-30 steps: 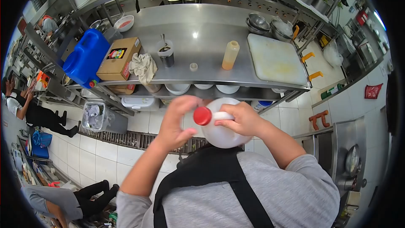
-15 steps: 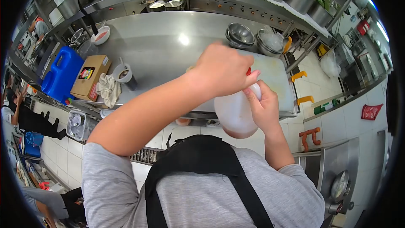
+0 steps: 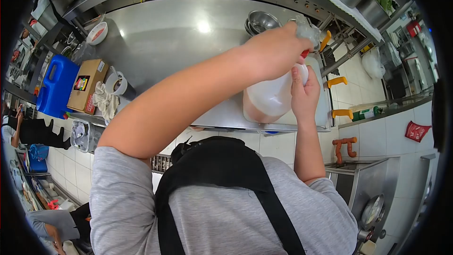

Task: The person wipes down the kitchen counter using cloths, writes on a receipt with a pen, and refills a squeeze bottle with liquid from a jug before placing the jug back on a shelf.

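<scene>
A translucent white plastic jug (image 3: 271,95), with a little brownish-pink liquid low inside, is held tilted over the near right part of the counter. My right hand (image 3: 305,93) is closed around its handle near the neck. My left hand (image 3: 278,49) reaches across from the left, its fingers closed on the red cap (image 3: 305,54) at the jug's mouth. Whether the cap is still seated on the neck cannot be made out. Partly behind the jug and hands lies a white cutting board (image 3: 317,113).
Metal bowls (image 3: 263,21) stand beyond my left hand. At the counter's left are a blue jerrycan (image 3: 57,86), a cardboard box (image 3: 87,86), a cloth (image 3: 104,100) and a container of dark contents (image 3: 118,85). Yellow handles (image 3: 337,81) jut out at right. Other people stand far left.
Both hands and the jug have moved up and to the right in view, the jug now more tilted. My left hand stays at the red cap. The view has shifted slightly.
</scene>
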A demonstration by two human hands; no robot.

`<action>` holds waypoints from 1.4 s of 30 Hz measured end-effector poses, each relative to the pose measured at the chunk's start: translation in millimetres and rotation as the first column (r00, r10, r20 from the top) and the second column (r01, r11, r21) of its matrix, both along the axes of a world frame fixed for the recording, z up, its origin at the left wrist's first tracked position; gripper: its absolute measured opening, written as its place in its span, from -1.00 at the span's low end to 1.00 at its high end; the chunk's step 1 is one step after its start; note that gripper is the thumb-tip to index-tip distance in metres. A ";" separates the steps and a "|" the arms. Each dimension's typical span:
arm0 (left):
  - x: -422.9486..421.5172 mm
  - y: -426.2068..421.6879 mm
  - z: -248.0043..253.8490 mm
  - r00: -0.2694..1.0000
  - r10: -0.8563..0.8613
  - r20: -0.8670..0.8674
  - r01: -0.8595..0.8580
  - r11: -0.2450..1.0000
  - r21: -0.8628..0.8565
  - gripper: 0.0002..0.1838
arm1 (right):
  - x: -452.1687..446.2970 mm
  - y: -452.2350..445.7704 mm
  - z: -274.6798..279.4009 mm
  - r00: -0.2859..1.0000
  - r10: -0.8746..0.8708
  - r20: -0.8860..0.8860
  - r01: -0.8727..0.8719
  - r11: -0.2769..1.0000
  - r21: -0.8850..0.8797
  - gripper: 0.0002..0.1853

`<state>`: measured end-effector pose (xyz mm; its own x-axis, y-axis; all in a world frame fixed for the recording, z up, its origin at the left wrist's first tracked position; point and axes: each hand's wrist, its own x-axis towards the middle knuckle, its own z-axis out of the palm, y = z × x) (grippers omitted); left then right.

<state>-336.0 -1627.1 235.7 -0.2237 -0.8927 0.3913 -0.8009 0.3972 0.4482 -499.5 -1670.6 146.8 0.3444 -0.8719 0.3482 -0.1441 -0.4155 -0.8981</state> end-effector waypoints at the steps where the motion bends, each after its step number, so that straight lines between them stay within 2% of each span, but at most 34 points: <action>1: -0.7 -7.6 0.6 1.000 -0.002 -0.006 0.002 1.000 -0.001 -0.68 | 2.1 0.1 0.1 1.000 -0.002 -0.006 0.002 1.000 -0.001 -0.78; 3: 1.4 -25.6 4.6 0.955 0.285 0.079 -0.262 0.939 -0.221 -0.69 | 6.9 2.1 1.0 1.000 -0.014 0.002 0.014 0.998 -0.053 -0.77; 4: 8.2 -22.4 15.0 0.954 0.291 0.067 -0.270 0.937 -0.221 -0.69 | 7.4 2.2 0.9 1.000 -0.008 -0.010 0.007 0.998 -0.056 -0.77; 6: 29.6 -13.7 34.1 0.892 0.449 -0.051 -0.451 0.874 -0.182 -0.61 | 10.5 1.0 1.1 0.998 0.061 0.004 -0.060 0.995 -0.079 -0.78; 7: 41.9 -5.3 29.7 0.888 0.456 -0.057 -0.458 0.871 -0.180 -0.61 | 18.9 5.4 8.5 0.998 0.068 -0.002 -0.068 0.995 -0.079 -0.78; 9: 72.1 20.6 8.8 0.853 0.423 -0.306 -0.490 0.852 -0.187 -0.62 | 36.6 15.3 27.0 0.998 0.059 0.016 -0.052 0.959 -0.277 -0.71; 10: 89.5 36.6 -13.2 0.824 0.423 -0.376 -0.489 0.867 -0.097 -0.64 | 42.8 16.9 32.0 0.998 0.059 0.022 -0.048 0.939 -0.342 -0.68; 11: 107.9 52.1 -47.7 0.789 0.425 -0.444 -0.477 0.879 -0.007 -0.65 | 43.5 13.7 33.7 0.980 0.152 -0.127 -0.185 0.928 -0.323 -0.63; 12: 126.1 60.3 -99.6 0.735 0.394 -0.552 -0.520 0.850 -0.086 -0.72 | 45.8 11.8 35.4 0.932 0.241 -0.270 -0.316 0.905 -0.284 -0.57; 13: 133.1 80.7 -132.8 0.614 0.490 -0.618 -0.572 0.816 0.079 -0.71 | 50.8 11.5 38.7 0.930 0.244 -0.274 -0.320 0.904 -0.282 -0.57; 14: 143.1 98.9 -176.4 0.507 0.578 -0.639 -0.581 0.777 0.242 -0.69 | 56.6 11.7 43.5 0.873 0.299 -0.385 -0.404 0.885 -0.230 -0.58; 15: 150.4 115.4 -224.2 0.449 0.562 -0.694 -0.559 0.783 0.273 -0.75 | 62.9 13.1 47.3 0.798 0.351 -0.489 -0.481 0.861 -0.167 -0.58; 16: 154.7 130.4 -260.5 0.385 0.544 -0.745 -0.535 0.790 0.301 -0.75 | 69.2 15.3 50.0 0.791 0.356 -0.499 -0.488 0.857 -0.163 -0.58; 17: 155.8 146.0 -280.1 0.371 0.546 -0.751 -0.536 0.787 0.307 -0.75 | 75.1 17.8 52.1 0.723 0.373 -0.581 -0.526 0.843 -0.114 -0.58; 18: 154.3 159.7 -289.2 0.377 0.556 -0.741 -0.509 0.793 0.335 -0.70 | 80.5 20.1 53.5 0.647 0.387 -0.657 -0.557 0.828 -0.061 -0.57; 20: 154.6 172.4 -306.2 0.368 0.567 -0.737 -0.485 0.793 0.369 -0.63 | 90.4 25.3 54.3 0.572 0.389 -0.722 -0.582 0.813 -0.022 -0.56; 21: 155.4 176.9 -305.7 0.531 0.556 -0.640 -0.492 0.817 0.302 -0.62 | 96.0 27.9 54.7 0.507 0.386 -0.771 -0.596 0.803 0.010 -0.55; 22: 156.5 181.2 -305.2 0.673 0.531 -0.514 -0.485 0.842 0.236 -0.60 | 102.2 30.9 56.8 0.495 0.389 -0.777 -0.603 0.798 0.016 -0.55; 23: 156.2 183.4 -304.9 0.664 0.536 -0.522 -0.488 0.839 0.241 -0.60 | 108.1 34.8 60.1 0.427 0.392 -0.815 -0.581 0.809 0.084 -0.56; 24: 154.3 182.8 -301.7 0.710 0.528 -0.465 -0.486 0.846 0.219 -0.58 | 113.2 38.0 61.6 0.356 0.395 -0.847 -0.552 0.820 0.150 -0.57; 25: 152.9 182.1 -299.1 0.752 0.520 -0.405 -0.483 0.853 0.197 -0.55 | 116.9 39.4 61.0 0.344 0.397 -0.851 -0.556 0.817 0.156 -0.57; 29: 151.0 181.3 -297.0 0.789 0.531 -0.308 -0.505 0.847 0.167 -0.55 | 126.9 41.5 56.3 0.245 0.341 -0.908 -0.543 0.824 0.163 -0.55; 31: 149.5 180.9 -297.1 0.797 0.549 -0.252 -0.552 0.831 0.066 -0.53 | 130.5 41.4 53.0 0.214 0.322 -0.922 -0.530 0.831 0.168 -0.55; 33: 148.1 181.6 -296.5 0.791 0.551 -0.268 -0.555 0.829 0.066 -0.53 | 132.4 40.6 48.2 0.212 0.267 -0.940 -0.547 0.830 0.112 -0.53; 42: 146.9 182.9 -292.9 0.782 0.561 -0.274 -0.556 0.825 0.104 -0.51 | 143.3 41.9 41.2 0.166 0.322 -0.932 -0.572 0.801 0.175 -0.55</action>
<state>-189.1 -1444.2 -57.2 0.4322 -0.8341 0.3429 -0.7193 -0.0895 0.6889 -356.3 -1628.6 188.1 0.8359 -0.4121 -0.3625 -0.5073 -0.8323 -0.2235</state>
